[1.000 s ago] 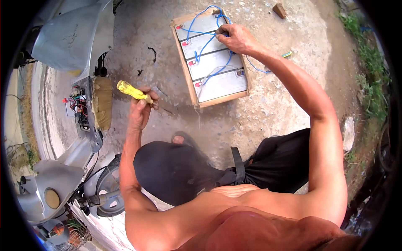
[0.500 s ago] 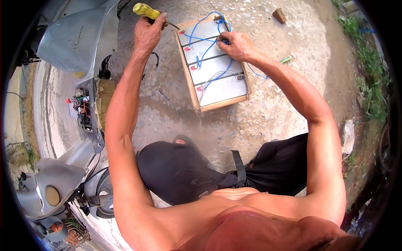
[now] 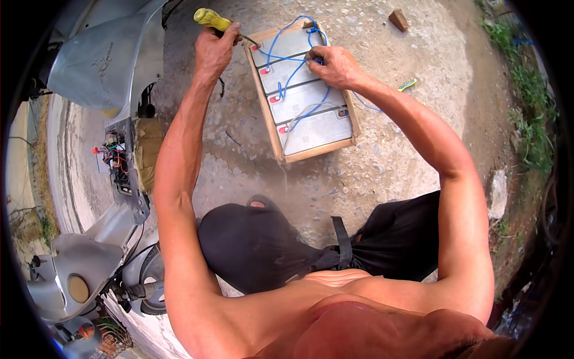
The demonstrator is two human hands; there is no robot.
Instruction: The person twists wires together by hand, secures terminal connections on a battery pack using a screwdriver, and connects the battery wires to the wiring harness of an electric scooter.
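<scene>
Brown block [image 3: 398, 20] on rough ground [image 3: 394, 158]

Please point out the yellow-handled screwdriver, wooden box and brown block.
Yellow-handled screwdriver [image 3: 211, 19], head view: on the handle.
Wooden box [image 3: 320, 151], head view: on the near rim.
Brown block [image 3: 398, 20], head view: on its visible face.

Fisheye view, from the head, facing down, fairly near the hands [image 3: 336, 67]

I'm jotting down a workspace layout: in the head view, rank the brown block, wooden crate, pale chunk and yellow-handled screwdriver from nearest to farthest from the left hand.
1. Yellow-handled screwdriver: gripped in the left hand.
2. Wooden crate: to its right, holding grey batteries.
3. Brown block: beyond the crate's upper right corner.
4. Pale chunk: far right, lower down.
</scene>
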